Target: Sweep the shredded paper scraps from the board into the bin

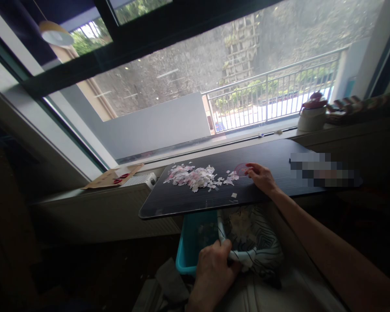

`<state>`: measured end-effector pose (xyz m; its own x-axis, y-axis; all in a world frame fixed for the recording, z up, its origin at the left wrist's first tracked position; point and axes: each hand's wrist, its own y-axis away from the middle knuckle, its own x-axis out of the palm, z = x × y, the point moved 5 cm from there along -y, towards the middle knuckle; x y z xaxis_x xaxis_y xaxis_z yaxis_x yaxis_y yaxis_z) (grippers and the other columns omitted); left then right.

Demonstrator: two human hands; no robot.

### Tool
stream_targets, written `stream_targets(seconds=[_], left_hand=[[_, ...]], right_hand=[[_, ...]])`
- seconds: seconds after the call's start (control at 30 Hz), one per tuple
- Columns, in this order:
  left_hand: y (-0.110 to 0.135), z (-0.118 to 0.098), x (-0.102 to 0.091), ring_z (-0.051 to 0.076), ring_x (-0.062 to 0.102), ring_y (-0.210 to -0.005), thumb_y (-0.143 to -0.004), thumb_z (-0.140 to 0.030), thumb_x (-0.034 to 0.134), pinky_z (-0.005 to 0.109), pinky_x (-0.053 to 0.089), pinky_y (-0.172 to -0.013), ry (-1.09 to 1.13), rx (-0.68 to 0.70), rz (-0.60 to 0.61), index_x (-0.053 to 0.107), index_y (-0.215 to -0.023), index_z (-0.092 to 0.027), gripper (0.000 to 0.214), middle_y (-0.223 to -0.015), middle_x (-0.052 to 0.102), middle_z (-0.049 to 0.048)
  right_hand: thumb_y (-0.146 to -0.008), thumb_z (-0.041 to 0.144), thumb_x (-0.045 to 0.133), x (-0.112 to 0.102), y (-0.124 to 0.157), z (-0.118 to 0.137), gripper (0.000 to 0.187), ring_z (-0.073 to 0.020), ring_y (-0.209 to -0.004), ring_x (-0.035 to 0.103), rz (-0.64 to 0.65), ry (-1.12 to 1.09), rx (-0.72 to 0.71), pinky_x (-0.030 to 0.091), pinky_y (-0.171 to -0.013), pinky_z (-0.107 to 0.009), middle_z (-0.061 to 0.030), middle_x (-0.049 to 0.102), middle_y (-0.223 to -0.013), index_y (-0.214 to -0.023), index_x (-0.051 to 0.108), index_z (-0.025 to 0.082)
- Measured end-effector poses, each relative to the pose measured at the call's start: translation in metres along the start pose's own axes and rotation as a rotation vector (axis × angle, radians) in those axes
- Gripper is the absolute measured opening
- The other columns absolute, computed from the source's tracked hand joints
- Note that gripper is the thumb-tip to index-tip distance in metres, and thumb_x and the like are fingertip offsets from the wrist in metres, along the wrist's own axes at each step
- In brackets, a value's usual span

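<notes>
My right hand (261,177) is over the dark tabletop (169,207), its fingers closed on the edge of a thin, see-through pinkish round piece (241,169). That piece touches the right end of a spread heap of torn white and pink paper scraps (195,177). Below the table edge, my left hand (214,268) grips the rim of a cloth-lined basket (266,242) with black line patterns. Pale scraps (242,223) lie inside the basket. Close beside it on the left is a turquoise bin (185,255), with some scraps in it.
A window with a sill runs behind the table. On the sill are a brown paper sheet (99,180) with red scissors (121,178), and a white jar (312,118) with a reddish lid. A radiator (138,180) stands left of the table. Something blurred out (325,170) lies at the table's right.
</notes>
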<state>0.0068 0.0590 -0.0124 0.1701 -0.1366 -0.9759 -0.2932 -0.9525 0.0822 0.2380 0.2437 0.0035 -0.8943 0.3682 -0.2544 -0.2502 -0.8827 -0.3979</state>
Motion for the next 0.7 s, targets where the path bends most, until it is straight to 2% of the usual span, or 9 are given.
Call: stream_targets(seconds=[0.1,0.23,0.57,0.7], left_hand=[[0.0,0.0,-0.001,0.019,0.061,-0.082,-0.078,-0.033,0.062,0.026,0.035,-0.065,-0.009,-0.026,0.002,0.058,-0.086,-0.023,0.014,-0.088,0.064,-0.0001],[0.0,0.001,0.0,0.018,0.06,-0.08,-0.078,-0.036,0.062,0.026,0.035,-0.064,0.013,0.015,-0.006,0.058,-0.087,-0.024,0.016,-0.087,0.064,-0.0008],[0.0,0.003,0.002,0.017,0.06,-0.076,-0.078,-0.036,0.06,0.026,0.033,-0.062,0.028,0.042,-0.043,0.057,-0.084,-0.024,0.013,-0.084,0.064,-0.0015],[0.0,0.005,0.004,0.017,0.06,-0.076,-0.078,-0.035,0.06,0.026,0.033,-0.062,0.018,0.041,-0.053,0.057,-0.084,-0.025,0.012,-0.082,0.063,-0.0016]], right_hand=[[-0.075,0.031,0.052,0.0,-0.002,-0.005,0.038,-0.0168,-0.07,0.065,-0.003,0.001,0.01,0.051,-0.071,-0.032,-0.0041,0.073,-0.078,-0.108,0.066,0.017],[-0.072,0.028,0.055,-0.001,-0.002,-0.005,0.033,-0.0164,-0.063,0.063,-0.005,0.001,0.024,0.051,-0.067,-0.031,-0.0015,0.072,-0.07,-0.1,0.069,0.019],[-0.078,0.037,0.049,-0.022,-0.012,-0.02,0.044,-0.0188,-0.072,0.067,-0.274,-0.025,0.052,0.052,-0.072,-0.033,-0.0096,0.074,-0.085,-0.112,0.063,0.013],[-0.077,0.038,0.049,-0.034,-0.021,-0.028,0.042,-0.0215,-0.077,0.067,-0.347,0.032,0.08,0.051,-0.074,-0.036,-0.0107,0.074,-0.087,-0.106,0.066,0.013]])
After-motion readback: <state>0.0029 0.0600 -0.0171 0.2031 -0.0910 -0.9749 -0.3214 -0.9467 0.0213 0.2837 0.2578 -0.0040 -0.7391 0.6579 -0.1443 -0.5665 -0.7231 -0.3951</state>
